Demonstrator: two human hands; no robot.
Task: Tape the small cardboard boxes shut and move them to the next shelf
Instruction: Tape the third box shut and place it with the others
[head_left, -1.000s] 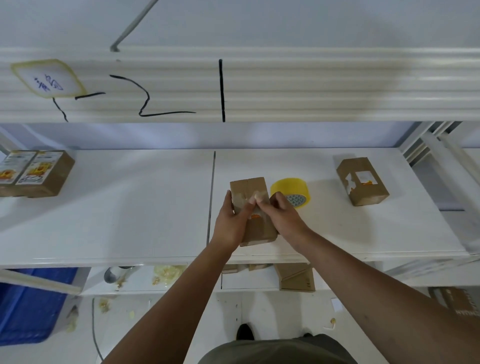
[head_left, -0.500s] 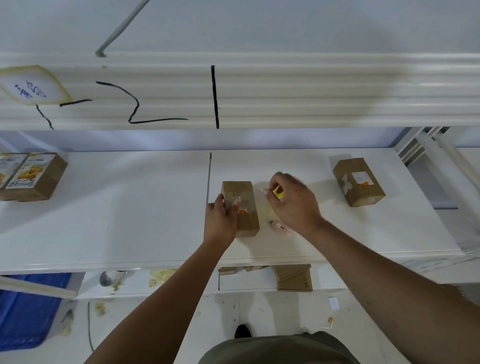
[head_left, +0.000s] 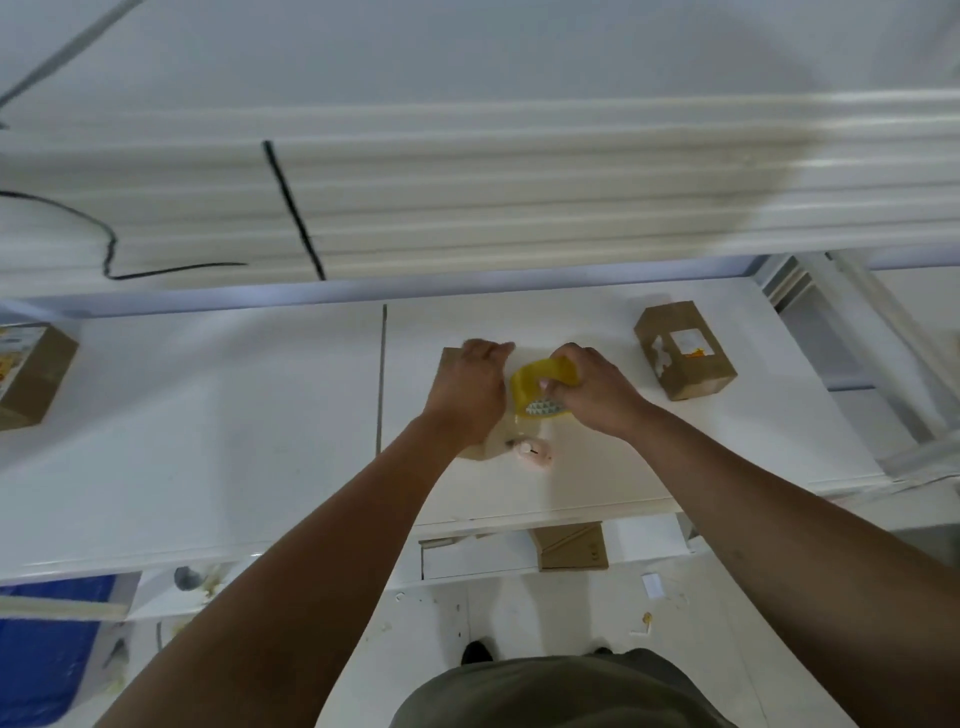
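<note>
brown box (head_left: 475, 453) lies on white shelf (head_left: 234, 426), just right of the seam, mostly under l hand (head_left: 475, 387). l hand is palm-down on it, fingers at far edge; can't tell if they hook over. r hand (head_left: 597, 392) grips yellow tape roll (head_left: 540, 376), fingers curled round it, beside l hand. small pink thing (head_left: 535, 452) at box's near end. 2nd box (head_left: 685, 358) well to the right.

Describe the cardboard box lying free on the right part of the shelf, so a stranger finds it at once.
On the white shelf, look right of the dark seam in its top. Beyond the right hand gripping the yellow tape roll, a small cardboard box lies alone. Unlike the box under the left hand, it is untouched and bears a torn white label.
</note>
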